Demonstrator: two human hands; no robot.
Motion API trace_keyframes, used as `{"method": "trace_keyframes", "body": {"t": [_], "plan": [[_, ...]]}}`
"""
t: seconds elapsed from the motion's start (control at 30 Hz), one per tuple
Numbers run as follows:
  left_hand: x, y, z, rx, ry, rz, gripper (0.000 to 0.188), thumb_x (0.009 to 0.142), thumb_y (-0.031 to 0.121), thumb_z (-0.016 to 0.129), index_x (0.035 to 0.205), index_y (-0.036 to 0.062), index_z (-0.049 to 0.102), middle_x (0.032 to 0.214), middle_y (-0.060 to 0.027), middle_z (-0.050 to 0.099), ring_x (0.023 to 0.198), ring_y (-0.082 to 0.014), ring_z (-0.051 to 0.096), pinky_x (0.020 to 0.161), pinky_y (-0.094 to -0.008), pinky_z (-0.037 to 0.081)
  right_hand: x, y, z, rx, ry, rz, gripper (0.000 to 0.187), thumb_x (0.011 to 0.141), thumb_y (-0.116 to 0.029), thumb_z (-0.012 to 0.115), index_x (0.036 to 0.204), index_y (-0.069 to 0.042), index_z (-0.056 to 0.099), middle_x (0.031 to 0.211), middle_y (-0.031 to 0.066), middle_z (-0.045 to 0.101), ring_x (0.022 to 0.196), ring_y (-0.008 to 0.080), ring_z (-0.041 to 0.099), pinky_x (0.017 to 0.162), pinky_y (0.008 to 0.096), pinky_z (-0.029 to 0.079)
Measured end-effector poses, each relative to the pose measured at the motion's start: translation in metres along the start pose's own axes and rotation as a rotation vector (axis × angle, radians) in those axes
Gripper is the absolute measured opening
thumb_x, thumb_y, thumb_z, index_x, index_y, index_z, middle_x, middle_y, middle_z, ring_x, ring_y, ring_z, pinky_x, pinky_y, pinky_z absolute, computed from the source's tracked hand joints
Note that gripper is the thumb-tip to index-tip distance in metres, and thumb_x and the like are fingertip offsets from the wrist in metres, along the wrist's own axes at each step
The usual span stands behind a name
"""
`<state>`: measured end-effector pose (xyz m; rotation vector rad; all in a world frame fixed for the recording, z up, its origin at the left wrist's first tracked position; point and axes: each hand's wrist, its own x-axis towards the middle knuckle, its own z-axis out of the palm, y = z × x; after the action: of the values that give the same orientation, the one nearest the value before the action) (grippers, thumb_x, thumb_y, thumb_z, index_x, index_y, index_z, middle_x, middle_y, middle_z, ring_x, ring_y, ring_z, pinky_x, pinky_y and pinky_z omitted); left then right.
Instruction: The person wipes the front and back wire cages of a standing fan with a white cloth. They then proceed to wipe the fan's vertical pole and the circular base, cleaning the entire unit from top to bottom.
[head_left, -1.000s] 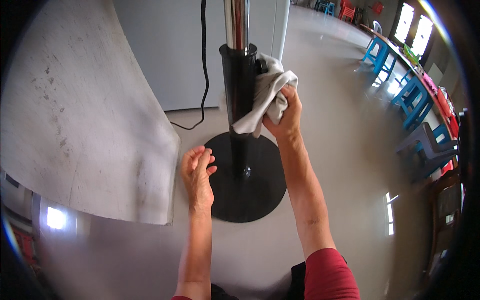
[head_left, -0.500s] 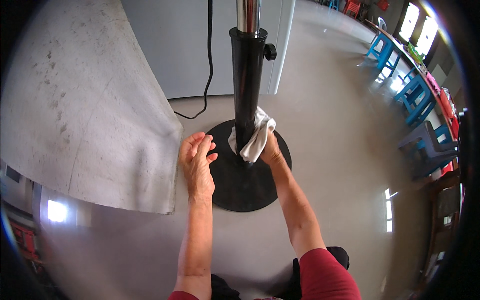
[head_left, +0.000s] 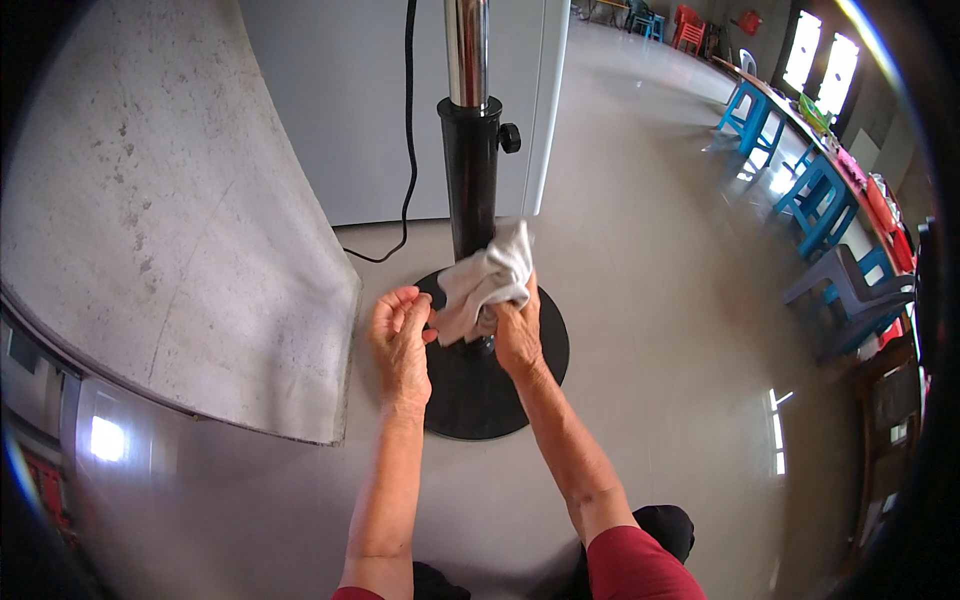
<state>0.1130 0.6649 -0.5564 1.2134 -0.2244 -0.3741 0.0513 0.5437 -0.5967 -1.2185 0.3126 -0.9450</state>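
Observation:
A crumpled whitish cloth (head_left: 487, 285) is bunched in my right hand (head_left: 519, 335), whose fingers close on it just in front of the black pole (head_left: 472, 180). The cloth hides the lower part of the pole. The pole rises from a round black base plate (head_left: 490, 400) on the floor, with a chrome tube (head_left: 468, 55) and a black knob (head_left: 510, 138) higher up. My left hand (head_left: 400, 340) is over the base's left edge, fingers loosely curled and apart, holding nothing. Its fingertips are close to the cloth's left edge; whether they touch, I cannot tell.
A grey concrete pillar (head_left: 180, 220) stands close on the left. Behind the pole are a pale grey cabinet-like panel (head_left: 340, 130) and a hanging black cable (head_left: 410, 150). Along the right run blue stools (head_left: 820, 200), a grey chair (head_left: 850, 285) and a long table (head_left: 835, 140).
My right hand has brought the cloth from the pole's right side round to its front, nearer my left hand. The left hand keeps nearly the same pose. The view has shifted slightly.

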Motion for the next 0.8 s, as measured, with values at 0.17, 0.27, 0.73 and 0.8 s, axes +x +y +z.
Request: {"method": "trace_keyframes", "body": {"t": [0.17, 0.27, 0.73, 0.8], "plan": [[0.004, -0.023, 0.001, 0.116, 0.012, -0.029, 0.023, 0.084, 0.02, 0.065, 0.101, 0.0072, 0.056, 0.092, 0.0008, 0.058, 0.08, -0.0086, 0.053, 0.066, -0.0235, 0.043, 0.038, -0.05, 0.015, -0.234, -0.077, -0.182, 0.054, 0.082, -0.012, 0.049, 0.132, -0.003, 0.031, 0.105, 0.0107, 0.052, 0.093, 0.0203, 0.054, 0.081, 0.0308, 0.046], [0.007, -0.049, -0.004, 0.199, -0.002, -0.043, 0.024, 0.084, 0.017, 0.064, 0.103, 0.0065, 0.054, 0.096, -0.0004, 0.056, 0.082, -0.0082, 0.051, 0.067, -0.0241, 0.042, 0.042, -0.01, -0.016, -0.376, -0.164, -0.268, 0.064, 0.079, -0.007, 0.054, 0.136, -0.001, 0.026, 0.113, 0.0178, 0.052, 0.106, 0.0323, 0.053, 0.093, 0.0375, 0.041], [-0.02, -0.234, -0.064, 1.272, -0.502, -0.232, 0.068, 0.081, 0.016, 0.051, 0.141, 0.0099, 0.02, 0.147, -0.0159, 0.022, 0.136, -0.0335, 0.023, 0.103, -0.0516, 0.032, -0.149, 0.141, -0.111, -1.501, -0.285, -0.017, 0.071, 0.065, -0.017, 0.071, 0.13, -0.019, 0.041, 0.131, 0.0091, 0.04, 0.109, 0.0276, 0.044, 0.085, 0.0459, 0.032], [-0.027, -0.236, -0.065, 1.382, -0.498, -0.204, 0.069, 0.083, 0.02, 0.051, 0.143, 0.0111, 0.018, 0.149, -0.0161, 0.019, 0.137, -0.0332, 0.02, 0.104, -0.0538, 0.03, -0.139, 0.143, -0.115, -1.546, -0.318, 0.008, 0.074, 0.065, -0.017, 0.071, 0.132, -0.02, 0.04, 0.134, 0.0063, 0.039, 0.113, 0.0264, 0.042, 0.089, 0.0441, 0.03]]}}
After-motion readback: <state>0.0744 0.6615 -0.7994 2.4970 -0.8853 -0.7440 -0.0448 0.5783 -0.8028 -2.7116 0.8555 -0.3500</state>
